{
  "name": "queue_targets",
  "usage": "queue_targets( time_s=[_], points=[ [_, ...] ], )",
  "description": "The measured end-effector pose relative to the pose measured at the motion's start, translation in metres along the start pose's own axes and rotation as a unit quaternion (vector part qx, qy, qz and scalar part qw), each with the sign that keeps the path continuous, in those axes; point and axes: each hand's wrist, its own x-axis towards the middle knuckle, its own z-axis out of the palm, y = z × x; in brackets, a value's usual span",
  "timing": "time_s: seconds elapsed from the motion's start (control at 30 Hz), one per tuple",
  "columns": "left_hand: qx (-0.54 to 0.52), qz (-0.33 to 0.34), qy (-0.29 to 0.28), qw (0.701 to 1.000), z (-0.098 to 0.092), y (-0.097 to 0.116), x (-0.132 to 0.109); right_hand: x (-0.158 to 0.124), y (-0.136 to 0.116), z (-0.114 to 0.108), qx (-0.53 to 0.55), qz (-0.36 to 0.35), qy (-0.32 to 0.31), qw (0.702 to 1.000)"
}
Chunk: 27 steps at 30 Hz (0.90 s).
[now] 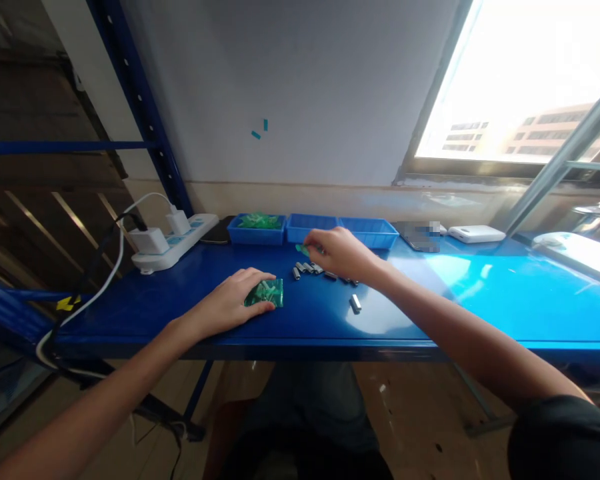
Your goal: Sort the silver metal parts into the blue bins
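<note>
Green film shows between the pinched thumb and fingers of a worker's right hand [337, 250], which grips one small green piece [301, 249] over the middle of a blue tabletop [180, 293]. The left hand [233, 299] lies over a green packet [275, 293] at the near left, its thumb and fingers spread apart at the packet's edges; whether it is gripping cannot be told. Short metal cylinders [297, 273] lie in a loose group beneath and beside the right hand, partly hidden by it, and a single metal cylinder [355, 304] lies nearer, to the right. Along the far side, a blue bin [257, 237] at left holds green pieces [260, 221], with two more blue bins [380, 235] to its right. A white power strip [200, 228] stands at far left, while a white rectangular device [477, 233] rests at far right, below a bright window [510, 87].
</note>
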Motion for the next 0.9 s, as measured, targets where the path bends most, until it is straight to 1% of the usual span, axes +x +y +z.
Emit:
queue_targets(
  time_s=[0.07, 0.13, 0.2, 0.23, 0.27, 0.3, 0.33, 0.37, 0.4, 0.47, 0.5, 0.53, 0.57, 0.63, 0.7, 0.8, 0.87, 0.9],
  points=[
    [-0.026, -0.016, 0.027, 0.999, -0.001, -0.001, -0.001, 0.035, 0.005, -0.004, 0.034, 0.018, 0.068, 0.997],
    [-0.045, -0.036, 0.056, 0.997, -0.001, -0.007, 0.001, 0.072, 0.008, -0.001, 0.044, 0.012, 0.138, 0.989],
    [-0.058, -0.057, 0.097, 0.992, -0.005, -0.017, 0.005, 0.106, 0.007, 0.010, 0.042, -0.011, 0.195, 0.980],
    [-0.063, -0.065, 0.126, 0.988, -0.009, -0.024, 0.008, 0.119, 0.006, 0.019, 0.036, -0.016, 0.208, 0.977],
    [-0.067, -0.068, 0.160, 0.982, -0.015, -0.030, 0.013, 0.129, 0.004, 0.029, 0.026, -0.013, 0.203, 0.979],
    [-0.069, -0.069, 0.200, 0.975, -0.023, -0.036, 0.018, 0.136, 0.002, 0.041, 0.013, -0.004, 0.175, 0.984],
    [-0.069, -0.071, 0.244, 0.965, -0.033, -0.042, 0.025, 0.140, 0.001, 0.054, -0.003, 0.008, 0.120, 0.993],
    [-0.066, -0.074, 0.290, 0.952, -0.044, -0.046, 0.033, 0.140, 0.000, 0.066, -0.021, 0.002, 0.034, 0.999],
    [-0.058, -0.080, 0.336, 0.937, -0.056, -0.050, 0.042, 0.139, -0.001, 0.078, -0.036, -0.015, -0.038, 0.999],
    [-0.017, -0.090, 0.410, 0.908, -0.076, -0.056, 0.063, 0.134, -0.001, 0.094, -0.041, -0.018, -0.063, 0.997],
    [0.006, -0.079, 0.430, 0.899, -0.082, -0.061, 0.075, 0.132, 0.000, 0.098, -0.036, -0.016, -0.066, 0.997],
    [0.028, -0.061, 0.437, 0.897, -0.084, -0.066, 0.087, 0.131, 0.001, 0.099, -0.028, -0.012, -0.067, 0.997],
    [0.045, -0.043, 0.429, 0.901, -0.084, -0.072, 0.098, 0.130, 0.002, 0.098, -0.022, -0.008, -0.074, 0.997],
    [0.070, -0.015, 0.384, 0.920, -0.075, -0.089, 0.118, 0.130, 0.004, 0.094, -0.019, -0.009, -0.089, 0.996],
    [0.094, -0.007, 0.330, 0.939, -0.060, -0.107, 0.132, 0.131, 0.006, 0.091, -0.023, -0.013, -0.089, 0.996],
    [0.096, -0.013, 0.248, 0.964, -0.042, -0.128, 0.140, 0.130, 0.009, 0.091, -0.025, -0.029, -0.082, 0.996],
    [0.078, -0.013, 0.205, 0.976, -0.037, -0.135, 0.137, 0.128, 0.011, 0.090, -0.017, -0.040, -0.088, 0.995],
    [0.075, -0.010, 0.191, 0.979, -0.037, -0.136, 0.135, 0.127, 0.012, 0.089, -0.013, -0.042, -0.092, 0.995]
  ],
)
